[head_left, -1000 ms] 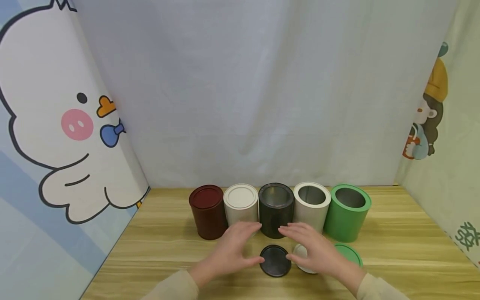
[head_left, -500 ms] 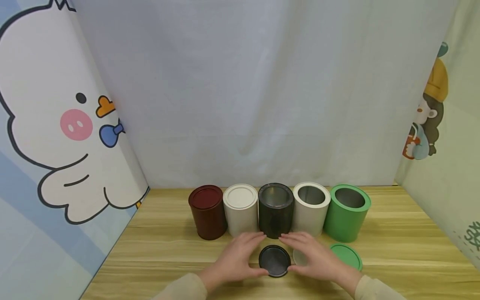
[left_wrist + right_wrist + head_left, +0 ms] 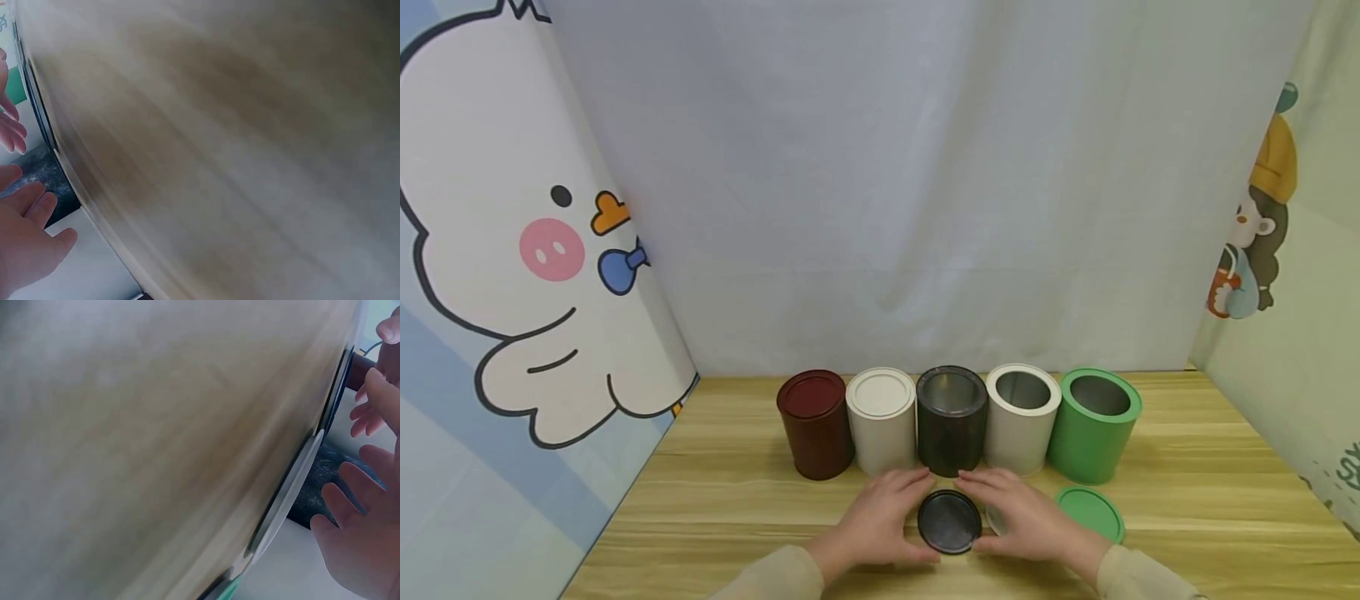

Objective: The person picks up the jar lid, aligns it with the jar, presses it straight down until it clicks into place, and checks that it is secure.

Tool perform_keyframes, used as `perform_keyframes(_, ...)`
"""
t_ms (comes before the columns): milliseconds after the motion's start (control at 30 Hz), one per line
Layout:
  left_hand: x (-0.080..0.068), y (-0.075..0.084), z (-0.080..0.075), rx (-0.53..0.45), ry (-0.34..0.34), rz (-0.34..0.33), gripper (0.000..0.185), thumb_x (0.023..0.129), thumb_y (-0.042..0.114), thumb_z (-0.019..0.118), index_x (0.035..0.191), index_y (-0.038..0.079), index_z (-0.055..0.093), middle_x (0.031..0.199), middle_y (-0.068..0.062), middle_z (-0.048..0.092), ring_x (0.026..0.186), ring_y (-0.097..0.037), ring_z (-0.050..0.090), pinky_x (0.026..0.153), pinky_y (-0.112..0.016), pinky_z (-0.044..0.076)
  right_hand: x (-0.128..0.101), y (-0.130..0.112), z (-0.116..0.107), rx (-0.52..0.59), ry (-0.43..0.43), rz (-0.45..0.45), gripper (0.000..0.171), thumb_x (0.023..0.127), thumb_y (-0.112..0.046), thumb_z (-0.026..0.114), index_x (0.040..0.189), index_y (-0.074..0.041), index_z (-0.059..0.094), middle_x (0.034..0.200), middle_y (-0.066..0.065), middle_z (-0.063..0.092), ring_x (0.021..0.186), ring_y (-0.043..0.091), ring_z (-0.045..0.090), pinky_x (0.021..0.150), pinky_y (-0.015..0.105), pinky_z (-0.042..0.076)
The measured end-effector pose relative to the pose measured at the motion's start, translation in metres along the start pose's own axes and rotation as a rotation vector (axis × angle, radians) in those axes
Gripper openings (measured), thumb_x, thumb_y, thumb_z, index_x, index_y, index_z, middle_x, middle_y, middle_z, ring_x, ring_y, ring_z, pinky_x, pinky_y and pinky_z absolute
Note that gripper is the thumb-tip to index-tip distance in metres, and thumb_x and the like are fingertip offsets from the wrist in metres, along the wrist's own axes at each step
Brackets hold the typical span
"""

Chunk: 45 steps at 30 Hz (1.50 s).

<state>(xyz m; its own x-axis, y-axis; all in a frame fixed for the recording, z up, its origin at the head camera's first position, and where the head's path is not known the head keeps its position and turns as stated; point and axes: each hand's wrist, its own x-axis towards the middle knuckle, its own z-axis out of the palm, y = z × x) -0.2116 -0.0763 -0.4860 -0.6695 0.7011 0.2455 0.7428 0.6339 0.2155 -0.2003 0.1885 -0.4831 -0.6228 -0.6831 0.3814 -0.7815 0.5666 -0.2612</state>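
In the head view a round black lid (image 3: 950, 522) lies flat on the wooden table. My left hand (image 3: 880, 521) is at its left, fingers loosely bent and thumb spread. On the other side is my right hand (image 3: 1022, 518), posed alike, partly hiding a white lid (image 3: 996, 518). The left wrist view shows the left hand (image 3: 28, 240) with nothing in its fingers; the right wrist view shows the right hand (image 3: 365, 537) likewise. Whether a fingertip touches the black lid is unclear. Just behind stands an uncovered black can (image 3: 951, 442).
The black can is in a row with a lidded dark red can (image 3: 820, 442), a lidded white can (image 3: 880, 433), an uncovered white can (image 3: 1018, 442) and an uncovered green can (image 3: 1090, 446). A green lid (image 3: 1093, 514) lies at the right. Behind hangs a pale curtain (image 3: 880, 208).
Both hands have come lower and toward the front edge, now flanking the black lid. More of the green lid shows past the right hand. The cans and lids stay in place.
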Motion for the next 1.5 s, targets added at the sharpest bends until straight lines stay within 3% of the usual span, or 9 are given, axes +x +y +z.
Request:
perform_keyframes(433,0.003,-0.005,0.009,0.021,-0.018,0.039,0.09,0.071,0.062,0.08,0.141,0.013,0.055,0.136,-0.002,0.057,0.124,-0.02,0.052,0.102,-0.039,0.045,0.001,0.007,0.004,-0.028,-0.06,-0.005,0.075,0.078,-0.05,0.081,0.135,-0.005,0.061,0.135,0.012,0.059,0.119,0.031,0.055,0.092,0.047,0.05)
perform_keyframes(700,0.004,-0.007,0.009,-0.007,-0.069,0.008,0.089,0.07,0.06,0.082,0.14,0.012,0.057,0.136,-0.001,0.058,0.126,-0.018,0.052,0.105,-0.036,0.042,0.002,0.01,0.006,-0.036,-0.144,0.033,0.078,0.076,-0.052,0.081,0.136,-0.006,0.06,0.137,0.009,0.057,0.122,0.032,0.053,0.095,0.048,0.048)
perform_keyframes(1500,0.007,-0.009,0.01,-0.059,-0.065,0.009,0.063,0.075,0.046,0.085,0.125,0.01,0.07,0.124,0.004,0.065,0.117,-0.012,0.056,0.098,-0.024,0.045,0.009,0.006,0.007,-0.013,-0.161,0.063,0.069,0.078,-0.05,0.081,0.128,-0.006,0.066,0.124,0.002,0.062,0.112,0.022,0.058,0.092,0.039,0.05)
